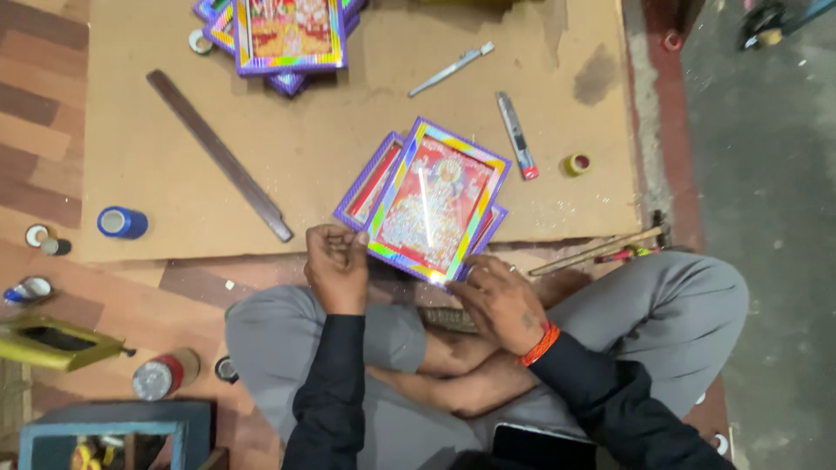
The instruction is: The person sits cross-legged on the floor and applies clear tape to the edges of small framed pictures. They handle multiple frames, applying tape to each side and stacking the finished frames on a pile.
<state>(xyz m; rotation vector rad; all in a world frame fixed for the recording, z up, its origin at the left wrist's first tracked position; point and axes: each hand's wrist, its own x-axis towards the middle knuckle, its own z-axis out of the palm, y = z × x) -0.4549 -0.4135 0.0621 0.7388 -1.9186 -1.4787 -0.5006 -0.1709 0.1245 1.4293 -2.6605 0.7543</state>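
On the board [261, 165] in front of my crossed legs lies a small pile of framed pictures, and I hold the top frame [435, 202] tilted, its glass catching a streak of light. My left hand [337, 261] is curled into a loose fist at the frame's near left edge, fingers pinched together against it. My right hand [498, 300] rests knuckles-up at the near right corner, fingers bent under the rim, so that I grip the frame from both sides. Two more frames [373, 178] peek out beneath it, one to the left and one to the right.

Far from me, at the board's far edge, sits another stack [287, 35] of frames. A long flat bar [218, 155] lies diagonally to the left, with a blue tape roll [122, 223] near it. To the right lie two cutters [516, 135], one silver, one grey, and a small yellow tape roll [576, 164]. A hammer [601, 248] lies just off the board's near right corner, on the floor.
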